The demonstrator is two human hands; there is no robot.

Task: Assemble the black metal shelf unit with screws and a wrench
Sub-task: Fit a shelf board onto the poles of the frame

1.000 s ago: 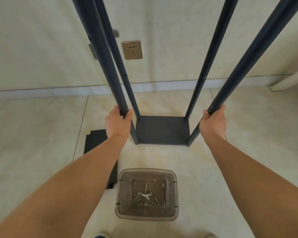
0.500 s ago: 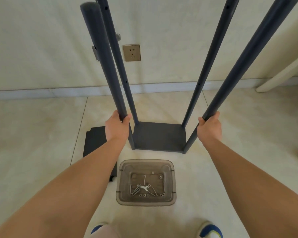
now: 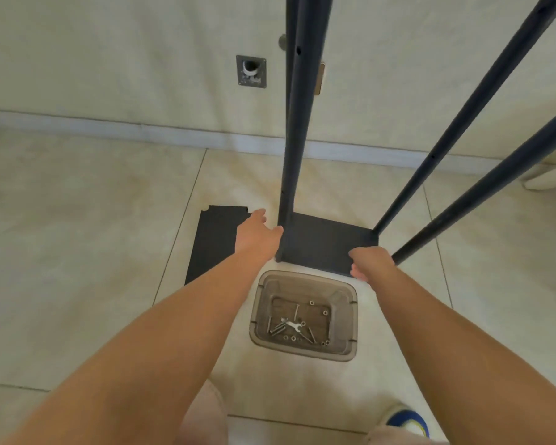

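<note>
On the pale tiled floor [image 3: 77, 252], a flat black metal shelf panel [image 3: 215, 242] lies spare. Beside it, the left hand [image 3: 257, 234], fingers extended, is held just off the partly built black metal shelf unit [image 3: 328, 245]. The right hand [image 3: 371, 261], fingers loosely curled, grasps nothing. Nearer, a translucent plastic tray [image 3: 347, 316] keeps silver screws [image 3: 278, 329] and a wrench [image 3: 292, 326] contained.

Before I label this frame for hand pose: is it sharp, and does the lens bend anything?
Head view: slight motion blur softens the left hand and right hand, so finger pose is hard to read; wide-angle distortion splays the black poles outward and bows the baseboard; light is soft and even, shadows faint; the wrench in the clear bin stays legible.
</note>
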